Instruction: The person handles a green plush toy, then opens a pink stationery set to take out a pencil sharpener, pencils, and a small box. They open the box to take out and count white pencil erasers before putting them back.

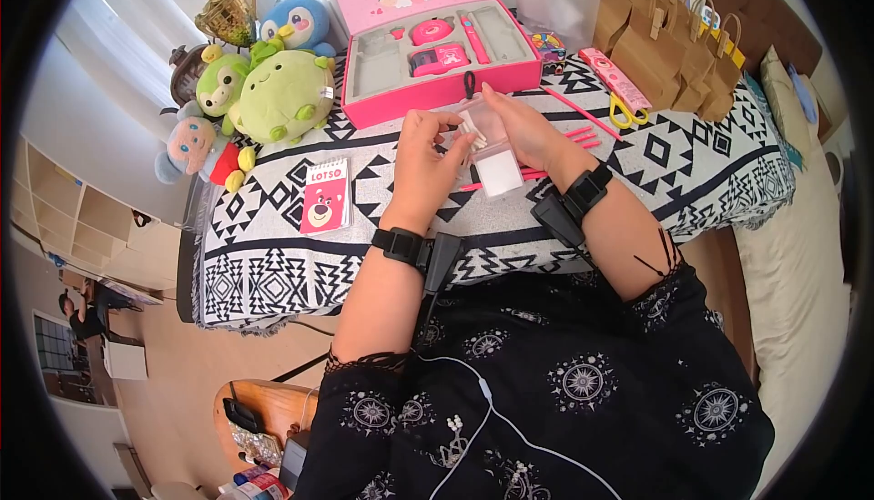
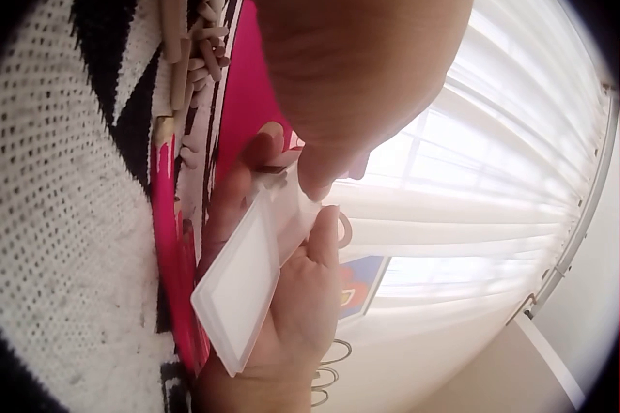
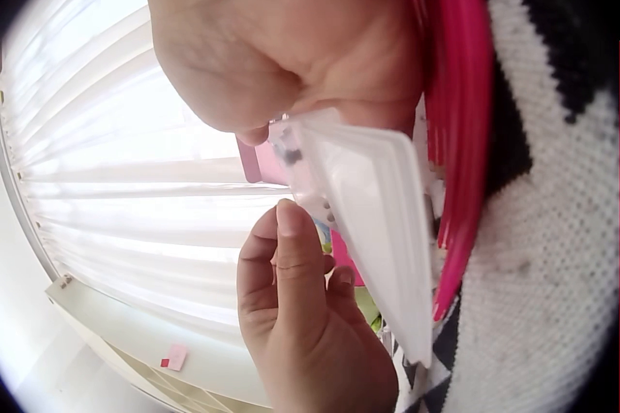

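My right hand [image 1: 528,131] grips a small translucent case [image 2: 281,229] whose white lid [image 1: 500,174] hangs open toward me. Short white sticks [image 1: 472,132] show at the case in the head view. Over its other side, my left hand [image 1: 426,156] has its bent fingers and thumb at these sticks; whether it pinches one cannot be told. In the right wrist view, the left hand [image 3: 315,306] has its thumb close to its bent fingers, beside the case. More short pale sticks [image 2: 205,30] lie in a loose group beside pink pencils [image 2: 170,210] in the left wrist view.
A pink gift box [image 1: 401,111] stands open behind my hands. To the left are plush toys [image 1: 284,95] and a LOTSO notepad [image 1: 326,198]. Yellow scissors [image 1: 628,111], a pink packet [image 1: 614,78] and brown paper bags [image 1: 651,54] are at the right on the patterned cloth [image 1: 264,268].
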A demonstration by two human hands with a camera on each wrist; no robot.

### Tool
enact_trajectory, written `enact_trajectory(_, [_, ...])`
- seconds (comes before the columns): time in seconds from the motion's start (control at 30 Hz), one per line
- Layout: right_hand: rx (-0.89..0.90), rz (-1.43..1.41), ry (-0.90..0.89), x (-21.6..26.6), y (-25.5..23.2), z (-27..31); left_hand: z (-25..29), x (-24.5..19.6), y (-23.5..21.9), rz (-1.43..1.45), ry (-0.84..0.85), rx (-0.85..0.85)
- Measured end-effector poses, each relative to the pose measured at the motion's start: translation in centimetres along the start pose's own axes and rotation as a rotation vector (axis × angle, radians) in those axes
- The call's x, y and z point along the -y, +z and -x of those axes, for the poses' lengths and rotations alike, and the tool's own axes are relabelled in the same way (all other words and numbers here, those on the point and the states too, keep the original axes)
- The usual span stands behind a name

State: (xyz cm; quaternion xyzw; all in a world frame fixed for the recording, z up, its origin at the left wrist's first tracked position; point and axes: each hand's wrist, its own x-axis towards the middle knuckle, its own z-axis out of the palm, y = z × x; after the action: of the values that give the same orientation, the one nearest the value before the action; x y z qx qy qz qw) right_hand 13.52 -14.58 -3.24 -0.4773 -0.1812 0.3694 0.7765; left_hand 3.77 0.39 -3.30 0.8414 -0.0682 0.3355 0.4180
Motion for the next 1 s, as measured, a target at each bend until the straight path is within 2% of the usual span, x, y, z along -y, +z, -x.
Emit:
enact_trajectory(0.07, [-0.023, -0.003, -0.022, 0.0, 0.0, -0.1, 0.0, 0.1, 0.0, -0.006, -0.001, -0.005])
enact_trajectory(0.13, [-0.152, 0.079, -0.166, -0.2, 0.0, -0.3, -0.1, 0.3, -0.1, -0.006, -0.002, -0.011])
enact_trajectory(0.17, [-0.151, 0.079, -0.166, -0.2, -0.1, -0.4, -0.1, 0.3, -0.1, -0.006, -0.002, -0.016])
enact_trajectory(0.23, [-0.283, 0.276, -0.255, -0.3, -0.2, -0.6, 0.0, 0.7, 0.0, 0.011, -0.018, -0.006])
enact_trajectory(0.27, [-0.283, 0.276, -0.255, -0.5, -0.7, -1.0, 0.0, 0.8, 0.1, 0.028, -0.033, 0.005])
enact_trajectory(0.33, [-0.370, 0.512, -0.304, -1.3, -2.3, -2.1, 0.1, 0.6, 0.0, 0.028, -0.043, 0.019])
enact_trajectory(0.37, [-0.370, 0.512, -0.305, -1.5, -2.8, -2.4, 0.1, 0.5, 0.0, 0.028, -0.054, 0.032])
enact_trajectory(0.43, [-0.395, 0.698, -0.339, -2.0, -3.8, -2.8, 0.0, 0.6, 0.0, 0.026, -0.053, 0.036])
enact_trajectory(0.57, [-0.445, 0.769, -0.362, -1.9, -3.5, -2.6, 0.1, 0.8, 0.2, 0.022, -0.014, 0.012])
enact_trajectory(0.63, [-0.494, 0.805, -0.475, -1.8, -3.0, -2.3, 0.1, 1.0, 0.1, 0.024, -0.046, 0.043])
enact_trajectory(0.67, [-0.494, 0.805, -0.476, -1.6, -2.6, -2.1, 0.1, 0.9, 0.0, 0.025, -0.078, 0.074])
enact_trajectory(0.7, [-0.517, 0.940, -0.666, -1.2, -2.3, -1.9, 0.1, 0.7, 0.0, 0.025, -0.078, 0.074])
enact_trajectory(0.73, [-0.537, 1.073, -0.860, -0.8, -2.0, -1.7, 0.1, 0.4, 0.1, -0.027, -0.008, 0.025])
enact_trajectory(0.77, [-0.535, 1.073, -0.864, -0.3, -1.4, -1.3, 0.1, 0.1, 0.1, -0.080, 0.062, -0.026])
enact_trajectory(0.8, [-0.334, 0.886, -0.632, 0.2, -0.4, -0.6, 0.0, 0.0, 0.0, -0.083, 0.062, -0.029])
enact_trajectory(0.87, [0.008, 0.523, -0.222, 0.5, 1.9, 1.3, -0.1, -0.2, -0.1, -0.134, 0.179, 0.008])
enact_trajectory(0.9, [0.010, 0.522, -0.221, 0.0, 2.0, 1.2, 0.1, -0.3, -0.2, -0.135, 0.178, 0.008])
enact_trajectory(0.97, [0.346, 0.983, -0.214, -0.8, 2.1, 1.1, 0.2, -0.4, -0.1, -0.153, 0.260, 0.054])
enact_trajectory(1.0, [0.346, 0.983, -0.215, -0.9, 2.2, 1.4, 0.2, -0.2, 0.0, -0.154, 0.260, 0.054])
